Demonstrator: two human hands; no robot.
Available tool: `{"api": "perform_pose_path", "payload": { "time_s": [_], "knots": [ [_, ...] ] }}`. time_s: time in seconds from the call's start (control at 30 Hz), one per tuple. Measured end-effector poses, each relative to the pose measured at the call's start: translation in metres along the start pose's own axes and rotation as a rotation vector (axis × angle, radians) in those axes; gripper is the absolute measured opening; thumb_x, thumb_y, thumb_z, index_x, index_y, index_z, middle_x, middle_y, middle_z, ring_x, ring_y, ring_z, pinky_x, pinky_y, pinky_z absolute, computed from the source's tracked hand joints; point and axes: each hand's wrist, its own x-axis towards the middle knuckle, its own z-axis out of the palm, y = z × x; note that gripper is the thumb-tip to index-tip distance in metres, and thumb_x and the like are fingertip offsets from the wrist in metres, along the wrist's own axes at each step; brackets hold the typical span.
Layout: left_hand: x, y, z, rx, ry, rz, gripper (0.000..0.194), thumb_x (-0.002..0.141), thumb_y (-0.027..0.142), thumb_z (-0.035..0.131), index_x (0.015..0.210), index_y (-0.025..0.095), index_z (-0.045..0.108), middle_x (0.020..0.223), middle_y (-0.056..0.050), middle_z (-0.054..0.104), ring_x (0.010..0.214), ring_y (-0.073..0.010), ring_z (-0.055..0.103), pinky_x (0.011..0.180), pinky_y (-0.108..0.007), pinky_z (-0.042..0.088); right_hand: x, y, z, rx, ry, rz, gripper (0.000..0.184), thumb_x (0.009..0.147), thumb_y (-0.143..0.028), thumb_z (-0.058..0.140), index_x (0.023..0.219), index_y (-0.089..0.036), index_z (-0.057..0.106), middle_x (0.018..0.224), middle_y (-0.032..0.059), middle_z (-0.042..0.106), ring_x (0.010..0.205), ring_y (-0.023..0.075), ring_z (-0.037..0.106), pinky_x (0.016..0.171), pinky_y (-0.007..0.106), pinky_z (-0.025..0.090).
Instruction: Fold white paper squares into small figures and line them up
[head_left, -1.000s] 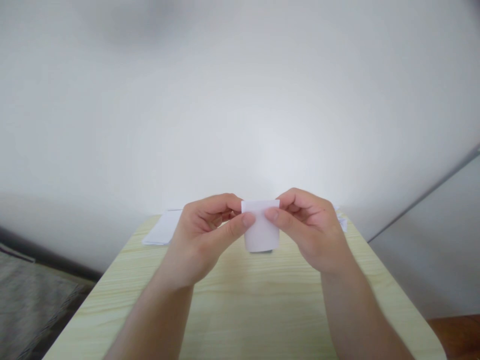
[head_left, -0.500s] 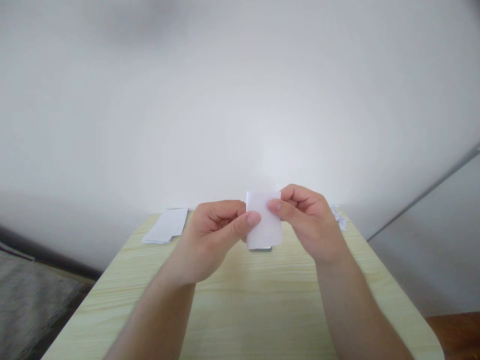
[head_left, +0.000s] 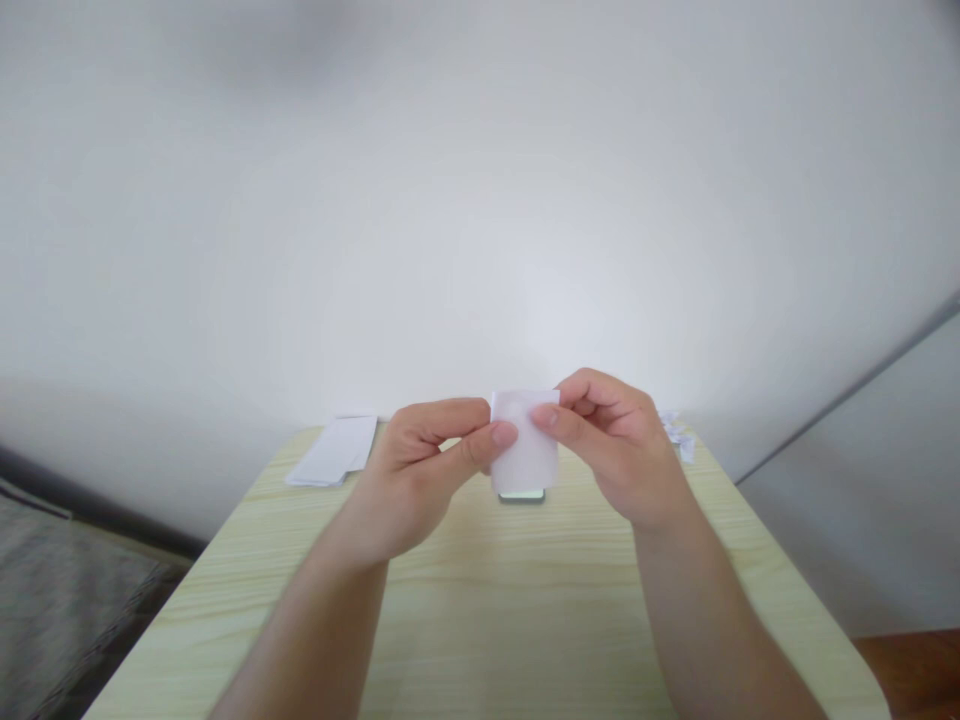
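Observation:
A small folded piece of white paper (head_left: pixel 527 455) is held up between my two hands above the table. My left hand (head_left: pixel 427 460) pinches its left edge, thumb on the near face and fingers behind. On the upper right, my right hand (head_left: pixel 611 440) grips it the same way, with the thumb near the top corner. Below and behind the paper, the lower end of a phone-like flat object (head_left: pixel 523 496) with a dark rim and pale face shows on the table; the paper hides the rest of it.
Several white paper sheets (head_left: pixel 330 455) lie stacked at the table's far left. Small folded or crumpled paper pieces (head_left: pixel 681 440) sit at the far right, partly behind my right hand. The light wood table (head_left: pixel 517 600) meets a white wall (head_left: pixel 480 220) at the back.
The paper's lower edge has risen slightly and shifted a little left, so more of the flat object beneath shows. Both hands keep their hold, with the thumbs moved slightly left.

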Motion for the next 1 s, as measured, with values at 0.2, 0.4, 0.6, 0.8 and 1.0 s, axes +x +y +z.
{"api": "perform_pose_path", "payload": {
  "time_s": [0.2,0.4,0.6,0.8,1.0],
  "knots": [
    [0.0025,-0.0009,-0.0028,0.043,0.128,0.067,0.023,0.097,0.033,0.064,0.08,0.018,0.068,0.071,0.0,0.057,0.067,-0.0116,0.047,0.059,-0.027,0.034,-0.001,0.004,0.0,-0.033,-0.025,0.015,0.017,0.09,-0.033,0.076,0.081,-0.022,0.066,0.072,-0.0034,0.062,0.065,0.0106,0.056,0.057,0.025,0.044],
    [0.0028,0.0025,0.0004,0.148,0.18,0.137,0.021,0.098,0.03,0.063,0.081,0.018,0.069,0.072,-0.001,0.062,0.069,-0.0125,0.055,0.064,-0.027,0.042,-0.0022,0.0026,-0.0001,-0.009,-0.032,0.017,0.017,0.09,-0.034,0.075,0.082,-0.022,0.065,0.073,-0.0031,0.062,0.065,0.0113,0.056,0.059,0.026,0.046],
    [0.0024,0.0011,-0.0001,0.198,0.187,0.111,0.029,0.098,0.034,0.062,0.075,0.018,0.065,0.066,0.0,0.061,0.064,-0.0112,0.055,0.061,-0.025,0.041,-0.0014,0.0029,0.0003,-0.017,-0.012,0.019,0.021,0.09,-0.036,0.075,0.08,-0.022,0.063,0.07,-0.0035,0.061,0.062,0.0113,0.054,0.054,0.025,0.043],
    [0.0016,0.0028,-0.0034,0.213,0.006,-0.005,0.043,0.102,0.043,0.053,0.068,0.017,0.056,0.063,0.002,0.045,0.06,-0.0098,0.04,0.056,-0.025,0.033,-0.0001,0.0032,0.0013,-0.058,0.046,-0.029,0.023,0.09,-0.035,0.075,0.078,-0.021,0.061,0.065,-0.0046,0.057,0.058,0.01,0.049,0.052,0.025,0.038],
    [-0.0008,0.0019,0.0003,0.29,-0.027,-0.015,0.042,0.103,0.042,0.05,0.07,0.017,0.053,0.064,0.003,0.045,0.06,-0.0097,0.04,0.055,-0.024,0.033,0.0009,0.0048,0.0009,-0.066,0.095,-0.045,0.022,0.09,-0.035,0.075,0.079,-0.021,0.062,0.065,-0.0041,0.056,0.058,0.0102,0.047,0.053,0.025,0.037]
  ]
}}
